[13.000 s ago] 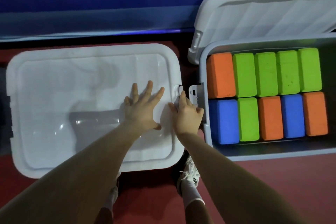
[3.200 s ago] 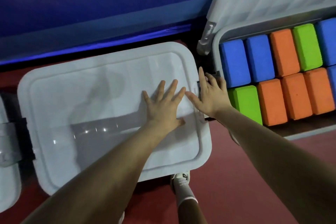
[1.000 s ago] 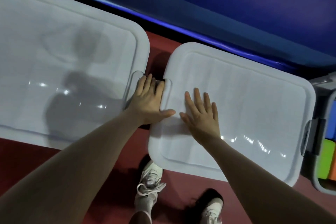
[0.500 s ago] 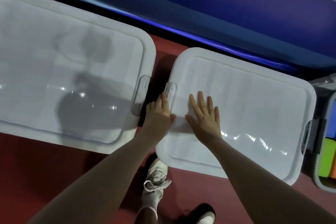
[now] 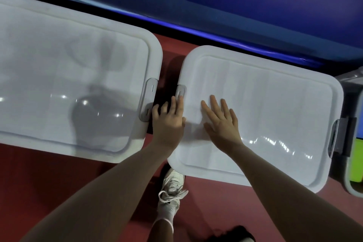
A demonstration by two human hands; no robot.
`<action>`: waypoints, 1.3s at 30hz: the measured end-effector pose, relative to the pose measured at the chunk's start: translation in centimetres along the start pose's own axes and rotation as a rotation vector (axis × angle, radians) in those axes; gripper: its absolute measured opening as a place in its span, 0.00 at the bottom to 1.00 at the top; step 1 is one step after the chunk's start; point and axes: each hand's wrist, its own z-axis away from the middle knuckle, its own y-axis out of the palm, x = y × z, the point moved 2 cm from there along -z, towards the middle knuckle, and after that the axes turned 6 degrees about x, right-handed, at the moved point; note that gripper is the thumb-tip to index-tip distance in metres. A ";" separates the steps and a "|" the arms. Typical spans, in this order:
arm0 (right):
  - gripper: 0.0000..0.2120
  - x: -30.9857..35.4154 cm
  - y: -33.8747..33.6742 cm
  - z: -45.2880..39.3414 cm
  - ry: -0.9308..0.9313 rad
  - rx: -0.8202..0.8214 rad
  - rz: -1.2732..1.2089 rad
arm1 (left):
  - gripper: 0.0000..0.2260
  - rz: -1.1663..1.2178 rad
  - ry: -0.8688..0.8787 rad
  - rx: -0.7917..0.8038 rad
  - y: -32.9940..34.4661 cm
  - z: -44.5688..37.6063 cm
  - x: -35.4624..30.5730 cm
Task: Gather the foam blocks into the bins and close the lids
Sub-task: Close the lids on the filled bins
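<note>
1. The middle bin's lid lies flat and closed on its bin. Its long axis runs left to right across the view, tilted a little down toward the right.
2. The right hand rests palm down on the left part of this lid, its fingers straight and slightly spread, pointing away from the person.
3. The left hand sits at the lid's left short edge, over the gap between this bin and the left bin's lid. Its fingers are extended and close together, with the fingertips touching the lower end of the latch. It neither grips nor pinches anything.
4. The relation that matters is that the latch lies just ahead of the left fingertips, its long axis running along the lid's short edge, away from the person. The left hand is clearly nearer to it than the right, which is further in on the lid.
5. My judgement is that pressing this latch home is the step in hand, with the right palm holding the lid down.
6. The latch on the left bin appears folded down. The opposite latch, on the middle lid's right edge, also looks down.
7. At the far right edge, a third bin shows a green foam block inside, so that bin seems open.
8. A white sneaker stands on the red floor below the gap.
</note>
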 end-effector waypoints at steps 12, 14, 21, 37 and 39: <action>0.22 -3.8 -6.5 6.4 -0.062 -0.199 -0.060 | 0.21 0.007 -0.087 0.187 -8.1 1.8 -6.8; 0.21 -5.9 -8.2 8.7 -0.052 -0.242 -0.069 | 0.20 0.048 -0.041 0.113 -10.2 2.5 -10.2; 0.20 -16.9 -15.1 20.9 -0.045 -0.406 -0.126 | 0.22 0.040 0.058 0.081 -16.0 5.8 -25.9; 0.18 -41.0 -28.2 43.9 0.139 -0.625 -0.167 | 0.19 0.025 0.284 0.104 -23.9 9.8 -59.9; 0.18 -43.1 -28.5 43.7 0.146 -0.622 -0.168 | 0.20 0.011 0.296 0.123 -23.1 8.5 -61.6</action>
